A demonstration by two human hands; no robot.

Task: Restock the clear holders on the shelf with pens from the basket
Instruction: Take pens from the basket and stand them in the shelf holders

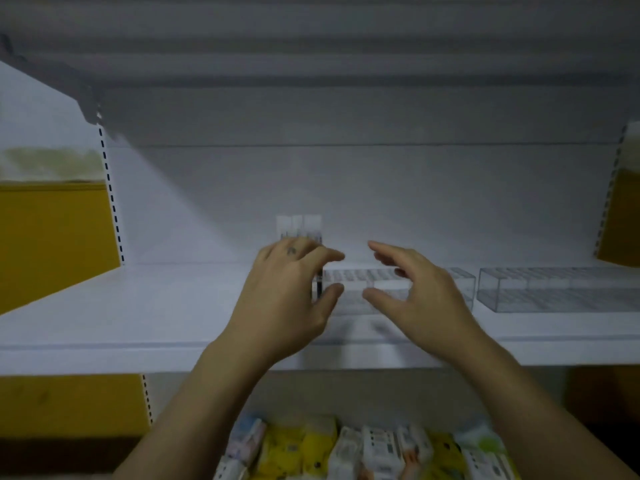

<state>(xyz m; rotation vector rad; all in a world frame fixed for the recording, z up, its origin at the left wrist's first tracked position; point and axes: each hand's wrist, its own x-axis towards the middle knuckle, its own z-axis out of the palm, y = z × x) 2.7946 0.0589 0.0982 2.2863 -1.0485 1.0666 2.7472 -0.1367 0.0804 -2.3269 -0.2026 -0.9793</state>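
Head | left hand, right hand spread open | flank clear holder | back from shelf edge

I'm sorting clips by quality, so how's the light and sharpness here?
Head view: dim, soft overall; the left hand and right hand are motion-blurred; the clear holders barely stand out from the white shelf; the packets at the bottom edge are blurry.

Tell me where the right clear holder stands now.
In the head view, the right holder stands on the shelf, right of the right hand and beside the other holder.
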